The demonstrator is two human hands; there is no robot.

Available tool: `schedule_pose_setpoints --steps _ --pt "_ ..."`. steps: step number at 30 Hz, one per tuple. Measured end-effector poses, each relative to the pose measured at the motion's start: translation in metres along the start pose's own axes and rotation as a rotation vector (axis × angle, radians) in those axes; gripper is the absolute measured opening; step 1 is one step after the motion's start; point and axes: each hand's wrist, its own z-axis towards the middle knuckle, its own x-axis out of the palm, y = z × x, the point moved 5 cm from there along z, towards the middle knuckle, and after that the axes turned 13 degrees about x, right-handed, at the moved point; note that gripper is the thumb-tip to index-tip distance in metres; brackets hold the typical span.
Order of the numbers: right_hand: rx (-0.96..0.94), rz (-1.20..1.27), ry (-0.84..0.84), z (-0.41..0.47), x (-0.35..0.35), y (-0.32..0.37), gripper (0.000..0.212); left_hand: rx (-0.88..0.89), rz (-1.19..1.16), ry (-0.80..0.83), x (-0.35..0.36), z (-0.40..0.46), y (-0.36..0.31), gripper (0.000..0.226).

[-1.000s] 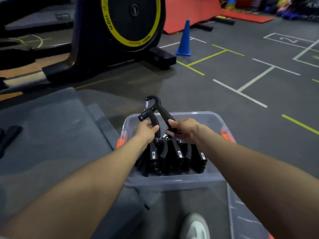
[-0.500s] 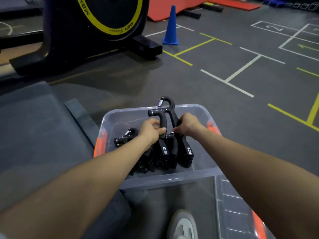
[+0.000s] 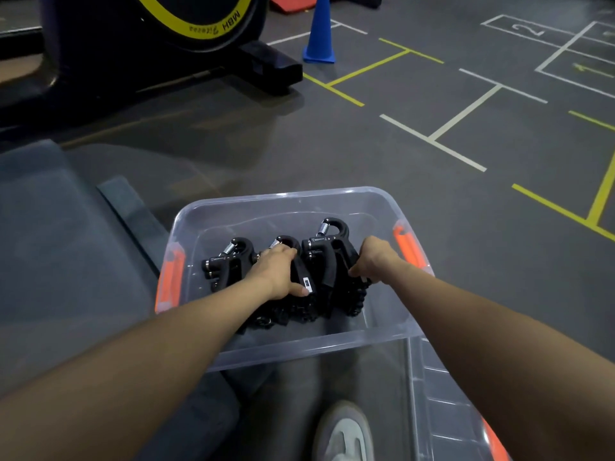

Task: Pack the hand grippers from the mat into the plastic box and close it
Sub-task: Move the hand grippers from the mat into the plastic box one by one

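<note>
Clear plastic box (image 3: 289,347) sits on the grey floor (image 3: 366,154), lid off, orange latches (image 3: 407,247) on its left and right ends. Inside: a packed row of black hand grippers (image 3: 229,264), springs and hooked tops pointing to the far side, handles toward the near wall. They fill the middle of the box; exact count can't be read, handles overlap.

Left hand (image 3: 281,274) lies on the middle of the row, fingers curled over a gripper head, thumb pressed along a handle with a small white label. Gripping the grippers. Right hand (image 3: 374,257) is at the right end of the row, fingers wrapped down around the outermost gripper's handle, next to the right latch. Also gripping. The tallest gripper (image 3: 329,237) stands between the two hands, spring up.

The transparent lid (image 3: 446,404) lies flat on the floor near right of the box, touching its near right corner, orange clip on its right edge. Grey mat (image 3: 66,261) is left of the box. White shoe (image 3: 342,434) at near edge. Far side: blue cone (image 3: 319,31), black exercise machine with yellow-ringed wheel (image 3: 149,34).
</note>
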Motion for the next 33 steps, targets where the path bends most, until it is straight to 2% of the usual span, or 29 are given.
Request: schedule_pose_setpoints --steps 6,12,20,22,26,29,33 --pt "0.044 0.151 0.070 0.008 0.014 -0.010 0.019 0.010 0.013 0.005 0.008 0.006 0.005 0.095" --pt "0.084 0.406 0.077 0.016 0.022 -0.020 0.034 0.017 -0.015 -0.001 0.011 0.010 0.006 0.096" --pt "0.043 0.415 0.091 0.014 0.020 -0.015 0.039 0.014 -0.027 0.014 0.009 0.011 0.006 0.092" --pt "-0.029 0.430 0.059 0.007 0.011 -0.001 0.045 0.009 -0.032 -0.031 -0.003 0.006 0.003 0.085" --pt "-0.195 0.462 0.015 -0.024 -0.007 0.044 0.046 -0.019 -0.100 -0.236 -0.043 -0.021 0.013 0.057" --pt "-0.276 0.477 0.027 -0.055 -0.013 0.086 0.045 -0.086 -0.141 -0.356 -0.073 -0.057 0.037 0.045" --pt "-0.408 0.443 0.026 -0.109 0.001 0.152 0.045 -0.215 -0.092 -0.434 -0.104 -0.124 0.089 0.034"
